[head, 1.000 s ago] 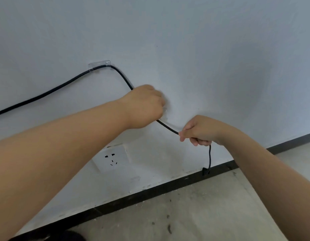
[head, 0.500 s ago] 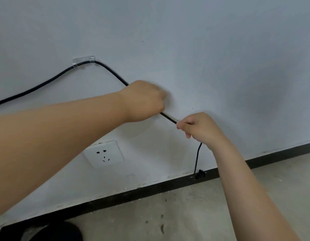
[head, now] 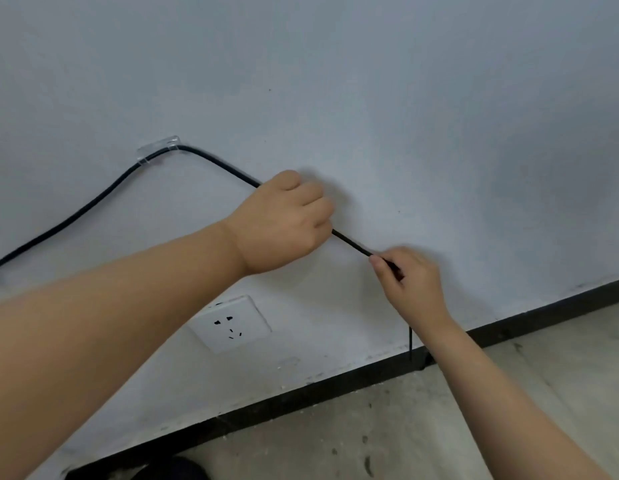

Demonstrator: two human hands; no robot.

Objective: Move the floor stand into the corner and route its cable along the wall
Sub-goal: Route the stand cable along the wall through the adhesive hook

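A black cable (head: pixel 93 202) climbs the white wall from the left edge and passes through a clear adhesive clip (head: pixel 158 150). From the clip it slopes down to the right into my left hand (head: pixel 284 220), which is a closed fist pressed to the wall over the cable. A short taut stretch comes out below that fist. My right hand (head: pixel 410 282) pinches the cable there. Past it the cable hangs straight down, and its end (head: pixel 419 365) rests at the black skirting. The floor stand is out of view.
A white wall socket (head: pixel 230 323) sits under my left forearm. A black skirting board (head: pixel 301 393) runs along the foot of the wall above a dusty concrete floor (head: pixel 439 427). A dark object (head: pixel 162 471) lies at the bottom edge.
Both hands hold the cable as before, with my right hand's fingers now more upright. The view has shifted a little, so the clip, socket and skirting sit slightly lower left.
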